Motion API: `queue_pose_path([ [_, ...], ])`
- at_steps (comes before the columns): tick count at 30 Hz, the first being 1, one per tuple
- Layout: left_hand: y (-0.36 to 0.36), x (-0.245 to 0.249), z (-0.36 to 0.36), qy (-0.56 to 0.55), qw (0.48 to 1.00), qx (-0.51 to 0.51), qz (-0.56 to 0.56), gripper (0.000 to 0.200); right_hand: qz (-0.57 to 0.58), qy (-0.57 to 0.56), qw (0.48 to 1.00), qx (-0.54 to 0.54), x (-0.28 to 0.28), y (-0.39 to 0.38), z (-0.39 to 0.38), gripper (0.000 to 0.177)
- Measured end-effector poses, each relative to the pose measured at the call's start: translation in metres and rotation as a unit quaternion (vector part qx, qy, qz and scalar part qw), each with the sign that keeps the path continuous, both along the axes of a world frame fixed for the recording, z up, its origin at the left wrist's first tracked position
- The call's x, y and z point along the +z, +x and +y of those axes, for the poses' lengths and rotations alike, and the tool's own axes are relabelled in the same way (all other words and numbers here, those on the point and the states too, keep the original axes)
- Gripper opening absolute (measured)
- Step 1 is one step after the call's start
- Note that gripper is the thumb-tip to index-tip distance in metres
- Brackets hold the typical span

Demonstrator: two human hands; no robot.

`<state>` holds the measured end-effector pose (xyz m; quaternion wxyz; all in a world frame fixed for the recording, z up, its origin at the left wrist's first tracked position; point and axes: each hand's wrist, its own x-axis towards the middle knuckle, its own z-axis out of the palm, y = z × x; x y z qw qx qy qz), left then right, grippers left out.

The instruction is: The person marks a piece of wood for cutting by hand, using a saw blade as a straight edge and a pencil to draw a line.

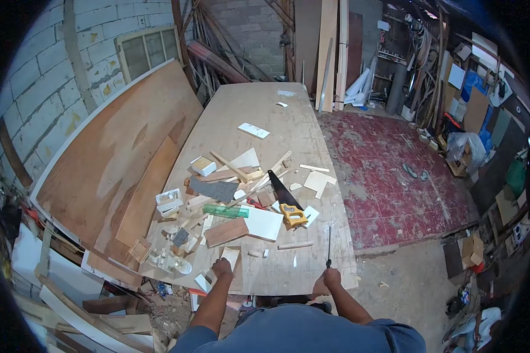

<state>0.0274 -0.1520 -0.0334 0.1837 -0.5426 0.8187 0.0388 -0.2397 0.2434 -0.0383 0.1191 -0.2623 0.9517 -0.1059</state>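
Plywood forms the one big surface (pixel 265 112), a long sheet running away from the person. Its near half is strewn with wood offcuts too jumbled to count. One large brown leaning board (pixel 118 159) rests against the block wall on the left, and a worn red floor (pixel 383 176) lies to the right with two sandals (pixel 415 172) on it. Among the clutter lie one white panel (pixel 264 223), one brown block (pixel 225 231) just left of it, one handsaw (pixel 285 200) with a dark blade and yellow handle, and one translucent green strip (pixel 225 210). Any print on these things is too small to read. Both bare forearms reach forward from the bottom of the view, roughly parallel and apart, to the near edge of the surface. The left hand (pixel 222 268) sits knuckles-up, fingers curled, on a pale wood piece (pixel 232 255) at that near edge. Whether it grips the piece or only presses on it cannot be told. The right hand (pixel 332 276) is closed in a fist round the lower end of one thin dark tool (pixel 328 247). The tool's slim shaft points straight away from the person, near the surface's right corner and well clear of the handsaw.
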Motion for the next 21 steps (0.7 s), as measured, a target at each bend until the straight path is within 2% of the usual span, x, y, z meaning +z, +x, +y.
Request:
queue_pose_path([
  [2,0.001,-0.008,0.005,-0.064,0.998,-0.027,0.01,0.092,0.013,-0.012,1.0,0.004,-0.006,-0.005,0.0,0.017],
  [3,0.004,0.021,0.025,-0.112,0.991,-0.048,0.053,0.024,-0.003,-0.016,1.0,0.004,-0.002,-0.005,0.0,0.016],
  [8,0.005,0.033,0.033,-0.104,0.989,-0.05,0.088,0.03,-0.007,-0.011,1.0,0.003,-0.014,-0.01,0.001,0.016],
  [15,-0.002,0.033,0.037,-0.091,0.988,-0.067,0.106,0.037,-0.03,-0.005,1.0,-0.002,0.005,-0.003,0.003,0.017],
  [19,-0.008,0.033,0.038,-0.072,0.991,-0.082,0.075,0.04,0.008,-0.017,1.0,0.004,-0.016,-0.008,0.008,0.019],
  [21,-0.016,0.027,0.032,-0.067,0.991,-0.046,0.105,0.041,0.038,-0.038,0.998,0.017,-0.017,-0.008,0.009,0.02],
])
